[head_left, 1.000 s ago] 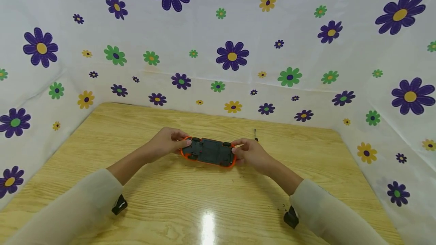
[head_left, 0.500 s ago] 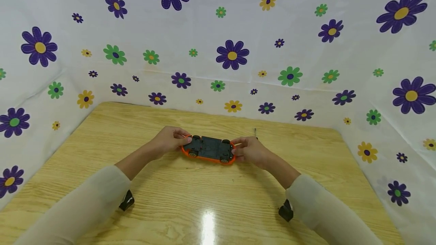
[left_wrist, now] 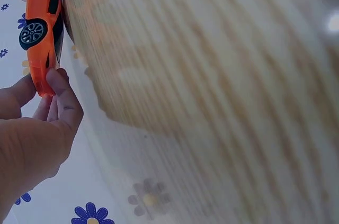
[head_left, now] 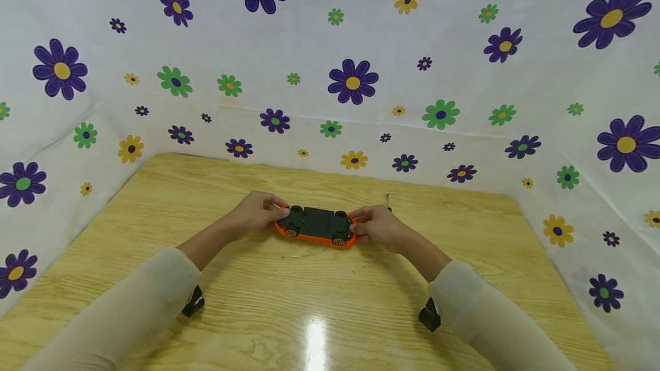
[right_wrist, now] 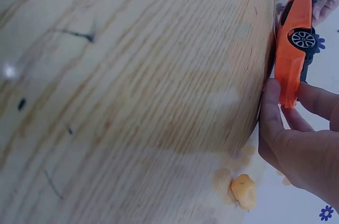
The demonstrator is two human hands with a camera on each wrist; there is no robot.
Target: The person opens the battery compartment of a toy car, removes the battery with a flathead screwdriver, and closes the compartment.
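Observation:
An orange toy car (head_left: 315, 239) is held upside down over the table's middle, black underside and wheels facing up, its near side also showing. My left hand (head_left: 255, 212) pinches one end, with the thumb on the underside and the fingers below. At the other end my right hand (head_left: 378, 228) pinches the car between thumb and fingers. In the left wrist view the orange body (left_wrist: 39, 49) rises from the left fingertips. The right wrist view shows the other end of the car (right_wrist: 290, 68) between the right thumb and fingers.
A small screwdriver (head_left: 388, 201) lies behind my right hand, its handle partly hidden. Just in front of the car, a thin wire-like strand (head_left: 304, 255) lies on the wooden table (head_left: 247, 314). Small dark bits (right_wrist: 21, 104) are scattered on the tabletop. Flower-printed cloth (head_left: 289, 44) surrounds the table.
The car has tilted in my hands, so its near side and wheels now show below the underside. Both hands have kept their grip, and the strand in front shows more clearly.

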